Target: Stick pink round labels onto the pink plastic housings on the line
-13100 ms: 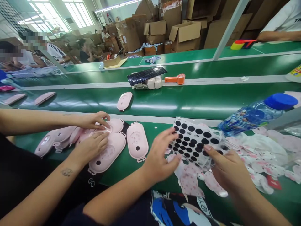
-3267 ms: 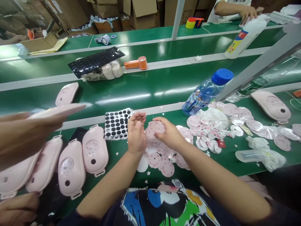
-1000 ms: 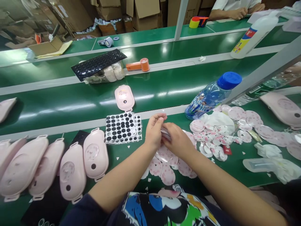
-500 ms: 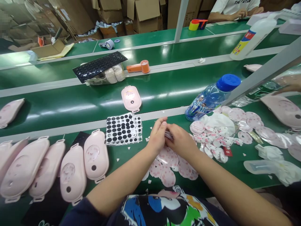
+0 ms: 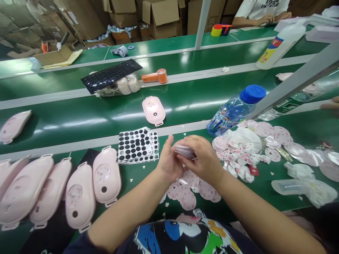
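My right hand (image 5: 202,155) grips a stack of thin round stickers (image 5: 184,151), seen edge-on between thumb and fingers. Beside it, my left hand (image 5: 169,160) is open, thumb raised and palm turned toward the stack; whether its fingertips touch the stack is hidden. Below both hands lies a loose pile of pink-patterned round stickers (image 5: 188,198). To the left of my hands are sheets of black dots (image 5: 134,146). Pink oval plastic covers (image 5: 107,175), each with a round patterned patch, stand in a row further left.
A blue-capped bottle (image 5: 228,114) stands beyond more small printed cut-outs (image 5: 239,153) on the right. One pink cover (image 5: 154,111) sits on the green belt (image 5: 106,116). An orange handheld fan (image 5: 156,76) lies beyond it. A slanted metal post (image 5: 299,79) crosses the right side.
My left hand has opened away from the stack, which now shows more in my right hand. The belt's pink cover has shifted right. A pink cover at the far right has left its place.
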The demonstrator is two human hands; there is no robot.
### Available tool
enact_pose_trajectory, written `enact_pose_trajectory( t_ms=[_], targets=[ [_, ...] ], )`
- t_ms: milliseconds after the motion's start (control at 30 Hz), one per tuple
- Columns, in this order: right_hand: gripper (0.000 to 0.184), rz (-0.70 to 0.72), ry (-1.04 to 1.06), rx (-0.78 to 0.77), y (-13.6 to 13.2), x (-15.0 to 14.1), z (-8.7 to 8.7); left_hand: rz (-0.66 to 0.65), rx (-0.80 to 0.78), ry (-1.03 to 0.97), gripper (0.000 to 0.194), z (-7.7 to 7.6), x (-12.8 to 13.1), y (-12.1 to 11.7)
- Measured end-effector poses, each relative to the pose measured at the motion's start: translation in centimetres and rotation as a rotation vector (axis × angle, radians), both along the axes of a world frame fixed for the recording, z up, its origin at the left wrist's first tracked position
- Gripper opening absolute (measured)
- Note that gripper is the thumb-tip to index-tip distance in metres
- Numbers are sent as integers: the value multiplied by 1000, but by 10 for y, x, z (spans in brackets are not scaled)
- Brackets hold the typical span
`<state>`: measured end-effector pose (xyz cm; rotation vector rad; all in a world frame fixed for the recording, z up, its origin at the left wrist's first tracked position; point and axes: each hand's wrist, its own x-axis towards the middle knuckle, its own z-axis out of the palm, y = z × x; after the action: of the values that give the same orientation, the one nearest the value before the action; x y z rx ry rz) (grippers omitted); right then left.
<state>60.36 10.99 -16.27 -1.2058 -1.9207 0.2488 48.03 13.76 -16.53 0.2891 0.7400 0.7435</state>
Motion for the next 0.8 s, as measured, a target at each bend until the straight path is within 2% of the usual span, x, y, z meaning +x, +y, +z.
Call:
enact_pose_trajectory(
  t_ms=[167, 333, 400, 500, 533, 600, 667, 700, 800],
  targets=[
    [42, 23, -120, -56, -5, -4, 1, 113, 4, -40, 41, 1, -5, -2],
    [24, -52, -129, -92, -9, -8, 2, 55, -109, -62, 58, -2, -8, -5],
    [33, 12, -162, -148, -9, -5, 6, 38, -136, -101, 49, 0, -8, -5],
    [57, 43, -119, -187, -5, 9, 15, 123, -137, -96, 25, 2, -14, -1],
    [56, 1, -96, -184, -4, 15, 17, 164, -133, -82, 22, 3, -19, 0],
    [42, -70, -118, -236, -3, 24, 18, 217, -131, -62, 21, 5, -33, 3],
    [34, -5, -268, -387, -7, 27, 14, 237, -126, -58, 22, 6, -50, 3],
    [37, 69, -358, -462, -10, 25, 10, 245, -119, -59, 22, 8, -58, 3],
    [67, 266, -537, -539, -18, 11, -4, 270, -103, -69, 23, 11, -79, -3]
  ],
)
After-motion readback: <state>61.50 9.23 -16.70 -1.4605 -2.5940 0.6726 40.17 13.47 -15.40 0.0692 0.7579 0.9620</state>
